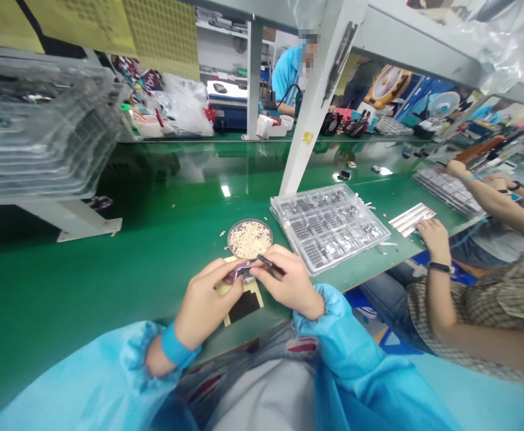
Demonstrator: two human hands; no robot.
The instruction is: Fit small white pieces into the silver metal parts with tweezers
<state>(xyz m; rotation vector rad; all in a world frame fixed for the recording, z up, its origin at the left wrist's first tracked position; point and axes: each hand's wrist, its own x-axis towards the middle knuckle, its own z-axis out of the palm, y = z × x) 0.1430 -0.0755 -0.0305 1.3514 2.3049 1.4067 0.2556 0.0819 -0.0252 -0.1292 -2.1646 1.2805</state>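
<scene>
My left hand (pixel 210 293) pinches a small purple-and-black part (pixel 243 272) between thumb and fingers, low over the bench. In my right hand (pixel 291 284) is a slim black tool with pale lettering, seemingly tweezers (pixel 270 262); its tip is close to the part, though I cannot tell whether they touch. Beneath both hands lies a yellow sheet (pixel 258 296) with a black patch (pixel 244 304). Just beyond the fingers sits a round dish (pixel 229 232) of tiny beige and dark pieces.
Stacked clear compartment trays (pixel 350 254) with small parts stand right of the dish. A slanted white post (pixel 300 137) rises behind them. More clear trays (pixel 42 143) are piled at left on a shelf. A co-worker's hand (pixel 435 239) touches a white sheet (pixel 412 218) at right.
</scene>
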